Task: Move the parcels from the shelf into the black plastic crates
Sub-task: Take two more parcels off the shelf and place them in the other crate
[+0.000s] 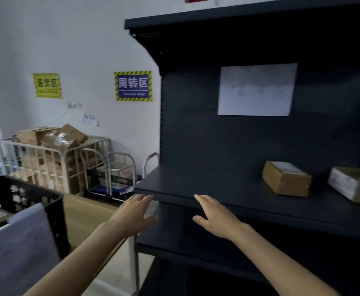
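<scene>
Dark shelf [217, 184]: two cardboard parcels lie on its middle board toward the right end, near each other but apart, the first parcel [285, 178] and the second parcel [354, 184] further right. Black plastic crate [25, 195] stands left of the shelf. Left hand [135, 212] and right hand [214, 212] are at the shelf's front edge, fingers extended, holding nothing.

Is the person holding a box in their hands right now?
No, the left hand and right hand are both empty, and the two parcels sit on the shelf.
</scene>
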`<state>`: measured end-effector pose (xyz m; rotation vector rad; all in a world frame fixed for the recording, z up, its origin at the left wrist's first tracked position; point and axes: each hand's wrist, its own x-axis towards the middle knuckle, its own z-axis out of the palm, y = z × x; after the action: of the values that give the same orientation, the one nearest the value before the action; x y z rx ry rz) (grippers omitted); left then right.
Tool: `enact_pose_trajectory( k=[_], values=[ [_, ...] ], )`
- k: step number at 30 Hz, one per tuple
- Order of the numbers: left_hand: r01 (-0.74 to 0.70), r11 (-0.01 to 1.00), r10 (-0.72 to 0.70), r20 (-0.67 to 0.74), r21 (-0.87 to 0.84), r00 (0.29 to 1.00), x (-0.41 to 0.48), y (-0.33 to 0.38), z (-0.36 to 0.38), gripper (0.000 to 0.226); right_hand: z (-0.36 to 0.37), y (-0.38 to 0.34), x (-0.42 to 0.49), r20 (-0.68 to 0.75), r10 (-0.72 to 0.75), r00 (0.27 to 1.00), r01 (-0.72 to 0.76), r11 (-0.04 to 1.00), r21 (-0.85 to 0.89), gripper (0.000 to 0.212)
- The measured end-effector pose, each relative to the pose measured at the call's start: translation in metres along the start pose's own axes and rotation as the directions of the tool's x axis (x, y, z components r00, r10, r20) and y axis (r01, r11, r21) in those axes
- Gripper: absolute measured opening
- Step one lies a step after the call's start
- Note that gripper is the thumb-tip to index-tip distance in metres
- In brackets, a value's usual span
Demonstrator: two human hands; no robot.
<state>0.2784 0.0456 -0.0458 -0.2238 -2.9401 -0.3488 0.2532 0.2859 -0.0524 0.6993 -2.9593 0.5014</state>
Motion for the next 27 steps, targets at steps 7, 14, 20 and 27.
enact_pose_trajectory(
  k=[7,14,20,27],
  values=[
    [-0.218,0.976,0.216,0.090,0.010,0.972,0.044,0.101,0.026,0.072,-0.038,0.084,-0.072,-0.086,0.233,0.969,-0.232,0.973,0.015,0.067],
    [-0.386,0.921,0.389,0.142,-0.053,0.910,0.079,0.182,0.053,0.070,-0.061,0.145,-0.124,-0.136,0.430,0.893,-0.433,0.901,0.005,0.067],
    [-0.449,0.888,0.460,0.155,-0.104,0.874,0.119,0.218,0.070,0.070,-0.077,0.183,-0.132,-0.174,0.516,0.839,-0.525,0.851,-0.011,0.067],
    [-0.494,0.859,0.510,0.168,-0.133,0.843,0.174,0.237,0.087,0.069,-0.088,0.224,-0.111,-0.205,0.573,0.793,-0.584,0.812,0.008,0.066]
  ],
)
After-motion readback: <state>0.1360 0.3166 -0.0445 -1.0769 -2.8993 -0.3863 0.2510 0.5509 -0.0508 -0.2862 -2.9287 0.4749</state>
